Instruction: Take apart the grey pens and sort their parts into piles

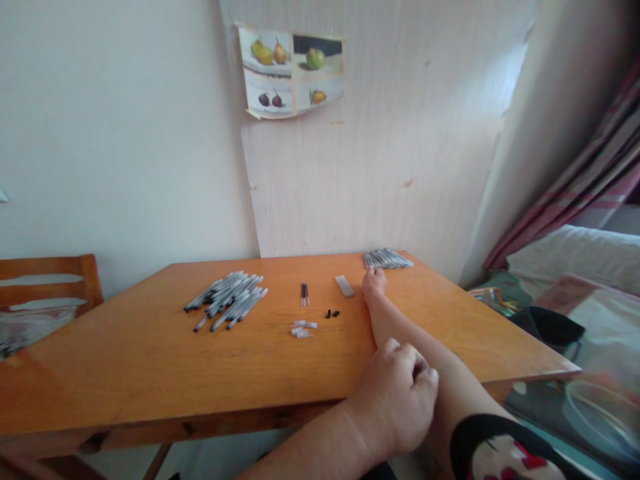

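Note:
My right hand reaches to the back right of the table, its fingers curled in at the near left edge of a flat stack of pens. Whatever those fingers may hold is hidden. In front of my right forearm, my left hand is closed in a loose fist, and no object shows in it. Left of my right hand lie several pale, slim tubes side by side. Small black pieces, probably caps, lie nearer me. Dark pen refills with light tips sit at mid-table, and small whitish translucent parts are scattered in front of them.
A loose heap of grey pens with black ends covers part of the wooden table on the left. A wooden chair stands beyond its left side. At right are a dark bag-like container and a clear round tub.

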`<state>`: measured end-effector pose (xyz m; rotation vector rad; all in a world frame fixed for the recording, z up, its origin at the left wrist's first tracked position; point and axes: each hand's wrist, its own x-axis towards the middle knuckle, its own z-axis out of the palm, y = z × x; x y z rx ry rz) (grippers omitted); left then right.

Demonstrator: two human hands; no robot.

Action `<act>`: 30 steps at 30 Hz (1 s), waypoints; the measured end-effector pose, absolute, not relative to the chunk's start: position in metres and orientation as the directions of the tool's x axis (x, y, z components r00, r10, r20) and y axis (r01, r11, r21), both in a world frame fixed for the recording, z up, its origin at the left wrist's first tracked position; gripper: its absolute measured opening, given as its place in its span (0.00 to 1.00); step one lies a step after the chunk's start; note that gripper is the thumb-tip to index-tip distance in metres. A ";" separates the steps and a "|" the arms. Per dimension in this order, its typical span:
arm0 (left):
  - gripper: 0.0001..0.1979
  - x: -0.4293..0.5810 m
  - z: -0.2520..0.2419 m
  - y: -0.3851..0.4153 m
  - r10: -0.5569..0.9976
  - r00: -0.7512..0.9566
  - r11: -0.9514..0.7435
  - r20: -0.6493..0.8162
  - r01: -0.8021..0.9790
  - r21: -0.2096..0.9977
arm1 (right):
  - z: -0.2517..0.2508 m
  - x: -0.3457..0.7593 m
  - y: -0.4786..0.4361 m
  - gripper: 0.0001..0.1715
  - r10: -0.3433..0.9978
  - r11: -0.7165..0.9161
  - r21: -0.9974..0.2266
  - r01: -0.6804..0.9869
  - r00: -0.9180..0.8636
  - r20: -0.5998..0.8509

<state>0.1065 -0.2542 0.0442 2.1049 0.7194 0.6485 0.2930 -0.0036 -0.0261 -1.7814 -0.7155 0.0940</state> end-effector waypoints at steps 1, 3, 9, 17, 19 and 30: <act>0.11 0.104 0.047 -0.258 0.649 0.744 -0.492 0.158 0.252 0.833 | -0.026 0.293 -0.004 0.22 0.512 -0.158 -0.895 0.417 0.810 0.287; 0.14 0.100 0.052 -0.262 0.611 0.787 -0.440 0.086 0.247 0.864 | -0.025 0.292 -0.004 0.22 0.516 -0.160 -0.895 0.415 0.809 0.283; 0.18 0.110 0.050 -0.248 0.710 0.669 -0.495 0.220 0.251 0.832 | -0.024 0.291 -0.005 0.21 0.538 -0.161 -0.890 0.427 0.794 0.283; 0.25 0.109 0.059 -0.258 0.525 0.851 -0.400 0.023 0.223 0.889 | -0.026 0.291 -0.003 0.23 0.538 -0.182 -0.882 0.435 0.795 0.281; 0.25 0.111 0.058 -0.253 0.545 0.838 -0.375 0.003 0.241 0.895 | -0.027 0.292 -0.001 0.23 0.540 -0.182 -0.880 0.438 0.793 0.283; 0.29 0.109 0.066 -0.257 0.476 0.879 -0.455 0.034 0.213 0.865 | -0.029 0.292 0.000 0.24 0.547 -0.191 -0.871 0.453 0.786 0.289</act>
